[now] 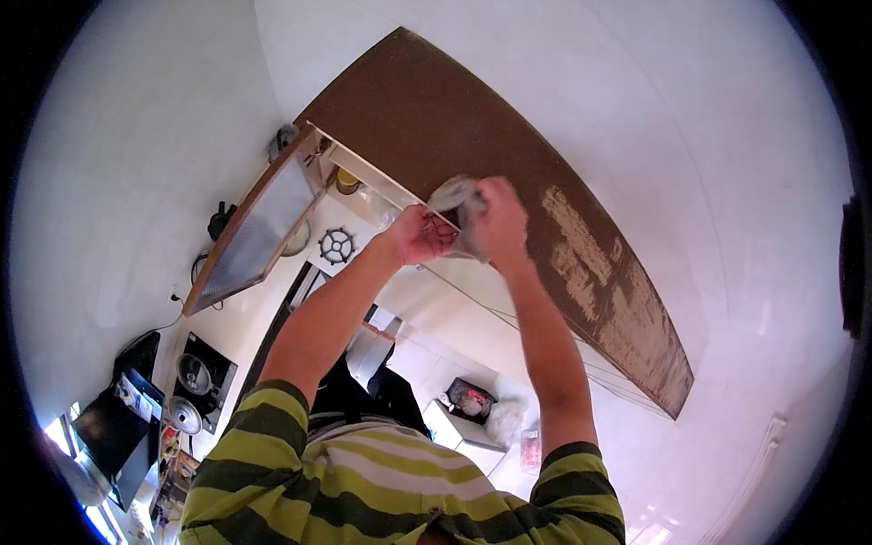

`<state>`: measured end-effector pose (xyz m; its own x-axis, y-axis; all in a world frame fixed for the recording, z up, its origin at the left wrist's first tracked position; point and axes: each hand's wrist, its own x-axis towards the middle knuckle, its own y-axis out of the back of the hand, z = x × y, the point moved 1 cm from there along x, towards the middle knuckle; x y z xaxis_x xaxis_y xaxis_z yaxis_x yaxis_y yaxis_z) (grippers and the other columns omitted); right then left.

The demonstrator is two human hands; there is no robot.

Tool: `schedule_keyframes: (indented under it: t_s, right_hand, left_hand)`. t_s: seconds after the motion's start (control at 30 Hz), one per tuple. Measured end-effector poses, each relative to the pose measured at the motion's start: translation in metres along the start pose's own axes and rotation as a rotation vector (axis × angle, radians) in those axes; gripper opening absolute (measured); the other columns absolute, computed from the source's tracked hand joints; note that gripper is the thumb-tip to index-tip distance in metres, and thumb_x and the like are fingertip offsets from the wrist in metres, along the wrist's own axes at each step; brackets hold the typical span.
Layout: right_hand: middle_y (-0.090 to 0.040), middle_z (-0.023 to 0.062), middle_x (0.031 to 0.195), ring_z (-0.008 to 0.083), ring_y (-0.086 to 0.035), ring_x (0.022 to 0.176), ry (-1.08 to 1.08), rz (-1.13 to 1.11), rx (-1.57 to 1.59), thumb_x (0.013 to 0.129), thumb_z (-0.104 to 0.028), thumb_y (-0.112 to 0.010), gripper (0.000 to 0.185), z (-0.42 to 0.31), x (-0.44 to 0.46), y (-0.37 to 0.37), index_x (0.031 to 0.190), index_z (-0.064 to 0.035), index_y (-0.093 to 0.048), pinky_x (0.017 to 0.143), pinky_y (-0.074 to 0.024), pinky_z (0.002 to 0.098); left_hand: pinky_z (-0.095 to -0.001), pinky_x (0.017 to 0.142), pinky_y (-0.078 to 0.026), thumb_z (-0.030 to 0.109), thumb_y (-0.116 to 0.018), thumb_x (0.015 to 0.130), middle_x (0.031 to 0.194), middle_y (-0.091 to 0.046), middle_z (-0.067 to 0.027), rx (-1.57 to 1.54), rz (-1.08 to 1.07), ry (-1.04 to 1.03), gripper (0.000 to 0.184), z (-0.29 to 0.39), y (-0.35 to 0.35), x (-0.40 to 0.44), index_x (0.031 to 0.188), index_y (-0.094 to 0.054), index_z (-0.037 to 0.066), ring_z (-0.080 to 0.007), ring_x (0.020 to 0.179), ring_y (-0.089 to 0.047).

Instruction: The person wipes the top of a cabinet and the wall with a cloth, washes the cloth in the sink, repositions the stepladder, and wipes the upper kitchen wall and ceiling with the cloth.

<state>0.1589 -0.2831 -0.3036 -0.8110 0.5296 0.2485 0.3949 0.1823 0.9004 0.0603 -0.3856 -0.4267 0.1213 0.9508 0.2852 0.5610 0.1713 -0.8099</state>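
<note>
A crumpled, translucent plastic bag (450,193) is between my two hands, at the front edge of a brown cabinet top (427,109). My right hand (499,221), slightly smeared by motion, is closed on the bag's right side. My left hand (422,236) is palm up under the cabinet edge, its fingers curled against the bag's lower left side. Something dark shows in the bag's opening, but I cannot make out what it is. To the left, a cabinet door (259,222) with a ribbed translucent panel hangs open.
A yellow-lidded jar (347,180) stands inside the cabinet. Below are a black pan support (337,245) and a stove (202,381) with metal lids. A black tray (470,400) sits on a white box at lower centre. The cabinet top's right part is scuffed.
</note>
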Motion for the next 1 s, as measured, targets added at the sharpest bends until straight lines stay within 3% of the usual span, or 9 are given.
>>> schedule_keyframes:
  t_s: [0.07, 0.2, 0.4, 0.47, 0.63, 0.7, 0.8, 0.87, 1.0]
  right_hand:
    - [-0.06, 0.0123, 0.111, 0.0353, -0.058, 0.106, -0.06, 0.089, -0.068, 0.075, -0.01, -0.065, 0.033, 0.029, 0.028, 0.008, 0.107, -0.0072, -0.062, 0.085, -0.0499, 0.0467]
    - [-0.059, 0.0141, 0.11, 0.0351, -0.058, 0.104, -0.282, 0.206, -0.269, 0.076, -0.011, -0.065, 0.032, 0.054, 0.051, -0.002, 0.108, -0.0078, -0.062, 0.084, -0.0504, 0.0459]
    - [-0.062, 0.0106, 0.104, 0.0351, -0.06, 0.098, -0.006, -0.03, -0.141, 0.074, -0.013, -0.066, 0.027, -0.029, 0.006, -0.023, 0.101, -0.01, -0.066, 0.08, -0.0518, 0.0461]
    - [-0.063, 0.0116, 0.106, 0.0347, -0.061, 0.1, -0.065, -0.132, 0.17, 0.073, -0.012, -0.066, 0.028, -0.034, 0.007, -0.016, 0.101, -0.0079, -0.067, 0.084, -0.0518, 0.0446]
    - [-0.062, 0.0196, 0.116, 0.0376, -0.059, 0.109, -0.353, 0.268, -0.086, 0.079, -0.023, -0.069, 0.042, 0.065, 0.061, 0.03, 0.114, -0.0015, -0.063, 0.093, -0.0486, 0.0436]
    - [-0.06, 0.0195, 0.116, 0.0396, -0.059, 0.108, -0.578, 0.175, -0.221, 0.081, -0.025, -0.068, 0.043, 0.092, 0.074, 0.019, 0.116, -0.0023, -0.061, 0.092, -0.0487, 0.0466]
    - [-0.061, 0.0203, 0.114, 0.0404, -0.06, 0.105, -0.525, 0.068, -0.256, 0.083, -0.026, -0.064, 0.039, 0.053, 0.073, -0.015, 0.112, -0.0001, -0.061, 0.089, -0.0487, 0.0462]
    - [-0.061, 0.019, 0.109, 0.0398, -0.061, 0.102, -0.205, 0.056, -0.276, 0.081, -0.022, -0.065, 0.036, -0.002, 0.054, -0.038, 0.111, -0.0013, -0.061, 0.085, -0.0501, 0.0459]
    - [-0.062, 0.0168, 0.108, 0.0373, -0.062, 0.101, -0.024, -0.106, 0.06, 0.077, -0.011, -0.064, 0.034, -0.046, 0.049, -0.027, 0.11, -0.0045, -0.063, 0.086, -0.0516, 0.0434]
  left_hand:
    - [-0.0553, 0.112, -0.036, 0.025, -0.035, 0.1, 0.127, -0.054, -0.0302, 0.409, 0.709, -0.175, 0.046, -0.009, -0.029, 0.003, 0.125, -0.05, -0.01, -0.0449, 0.122, -0.051]
    - [-0.0555, 0.109, -0.041, 0.026, -0.032, 0.102, 0.121, -0.059, -0.0267, 0.459, 0.676, -0.205, 0.047, -0.007, -0.045, -0.002, 0.125, -0.05, -0.011, -0.0421, 0.117, -0.056]
    - [-0.0551, 0.106, -0.043, 0.024, -0.03, 0.101, 0.121, -0.059, -0.0242, 0.38, 0.536, -0.18, 0.042, 0.024, -0.012, -0.013, 0.12, -0.054, -0.006, -0.0384, 0.116, -0.058]
    - [-0.0526, 0.106, -0.042, 0.025, -0.034, 0.1, 0.128, -0.058, -0.0228, 0.339, 0.384, -0.167, 0.043, 0.027, -0.013, -0.021, 0.122, -0.055, -0.004, -0.0359, 0.118, -0.057]
    - [-0.056, 0.112, -0.036, 0.023, -0.033, 0.1, 0.129, -0.052, -0.0313, 0.395, 0.615, -0.179, 0.046, 0.012, -0.046, -0.016, 0.123, -0.049, -0.013, -0.0464, 0.124, -0.049]
    - [-0.0567, 0.112, -0.035, 0.023, -0.033, 0.1, 0.13, -0.052, -0.0312, 0.377, 0.63, -0.195, 0.046, 0.01, -0.052, -0.016, 0.124, -0.048, -0.013, -0.0459, 0.125, -0.049]
    - [-0.0584, 0.112, -0.033, 0.024, -0.033, 0.1, 0.129, -0.052, -0.0311, 0.374, 0.633, -0.219, 0.047, 0.019, -0.059, -0.021, 0.125, -0.048, -0.013, -0.0454, 0.125, -0.048]
    - [-0.0582, 0.112, -0.033, 0.024, -0.032, 0.099, 0.126, -0.055, -0.0314, 0.371, 0.494, -0.203, 0.047, 0.03, -0.047, -0.029, 0.123, -0.049, -0.013, -0.0455, 0.125, -0.049]
    - [-0.0586, 0.112, -0.034, 0.026, -0.032, 0.099, 0.121, -0.057, -0.032, 0.376, 0.543, -0.259, 0.047, 0.044, -0.058, -0.032, 0.12, -0.051, -0.012, -0.0464, 0.123, -0.05]
